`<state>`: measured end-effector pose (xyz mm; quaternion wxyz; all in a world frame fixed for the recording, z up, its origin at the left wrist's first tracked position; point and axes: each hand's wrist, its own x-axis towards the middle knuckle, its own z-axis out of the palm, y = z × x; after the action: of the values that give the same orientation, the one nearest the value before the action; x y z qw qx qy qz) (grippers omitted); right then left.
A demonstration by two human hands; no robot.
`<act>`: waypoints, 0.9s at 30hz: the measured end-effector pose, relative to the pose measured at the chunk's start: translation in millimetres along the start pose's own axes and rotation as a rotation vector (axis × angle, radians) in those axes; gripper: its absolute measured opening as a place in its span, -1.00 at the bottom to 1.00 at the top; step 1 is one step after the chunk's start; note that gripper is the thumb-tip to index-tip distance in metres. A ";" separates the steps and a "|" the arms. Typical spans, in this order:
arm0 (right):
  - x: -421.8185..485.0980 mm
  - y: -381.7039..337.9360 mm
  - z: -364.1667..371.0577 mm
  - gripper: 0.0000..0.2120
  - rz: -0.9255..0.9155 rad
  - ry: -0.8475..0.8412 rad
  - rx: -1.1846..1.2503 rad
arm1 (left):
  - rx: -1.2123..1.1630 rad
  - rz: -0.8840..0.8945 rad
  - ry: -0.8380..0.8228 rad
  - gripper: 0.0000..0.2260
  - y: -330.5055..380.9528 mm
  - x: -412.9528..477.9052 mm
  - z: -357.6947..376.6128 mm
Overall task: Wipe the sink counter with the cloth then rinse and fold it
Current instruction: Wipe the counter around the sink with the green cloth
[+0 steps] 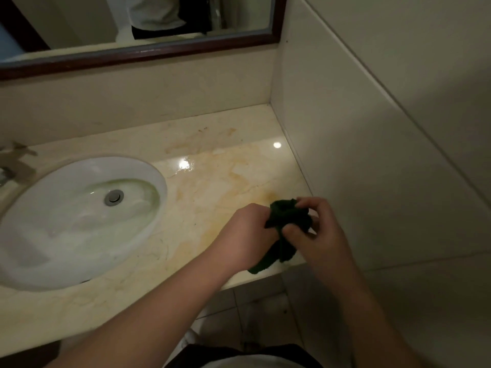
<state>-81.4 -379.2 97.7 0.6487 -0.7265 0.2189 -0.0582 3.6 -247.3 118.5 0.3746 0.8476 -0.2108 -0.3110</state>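
Note:
A dark green cloth (285, 229) is bunched up above the right front corner of the beige marble counter (212, 187). My left hand (247, 232) grips its left side and my right hand (316, 229) pinches its top and right side. The cloth's lower end hangs down to the counter's front edge. A white oval sink (47, 208) with a metal drain (114, 197) lies to the left, with a little water in its bowl.
A metal tap (16, 163) stands at the far left behind the sink. A tiled wall (372, 155) bounds the counter on the right. A dark-framed mirror (143, 53) hangs above the backsplash. Tiled floor (260, 309) shows below the counter edge.

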 end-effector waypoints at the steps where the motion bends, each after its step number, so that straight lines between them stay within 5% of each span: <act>1: -2.7 2.4 4.0 -0.72 -0.045 0.019 -0.060 | 0.026 0.001 -0.039 -0.83 2.1 -1.4 -2.4; 7: 1.2 9.4 -13.6 -0.73 -0.004 -0.015 -0.112 | -0.236 -0.054 -0.267 -0.82 -10.7 -7.0 -25.4; 10: 6.1 3.2 -29.5 -0.62 0.065 -0.097 -0.101 | -0.293 -0.013 -0.190 -0.79 -14.2 -6.4 -18.0; 15: 49.5 1.1 -43.1 -0.61 0.105 0.037 -0.333 | -0.296 0.020 -0.054 -0.75 -19.7 35.5 -2.7; 20: 70.0 14.4 -11.9 -0.53 -0.071 0.192 -0.735 | 0.019 -0.229 0.309 -0.55 -91.4 78.9 -18.7; 23: 65.2 45.2 31.0 -0.53 -0.171 0.024 -0.693 | 0.218 -0.244 0.436 -0.56 -139.3 67.3 -26.9; 27: 93.4 97.7 62.6 -0.40 -0.179 -0.164 -0.997 | 0.500 -0.217 0.405 -0.55 -184.2 52.8 -24.0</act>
<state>1.8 -364.7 -25.0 0.2307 -0.9657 0.1054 0.0552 80.9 -150.3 -29.5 0.1538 0.9754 -0.1104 -0.1133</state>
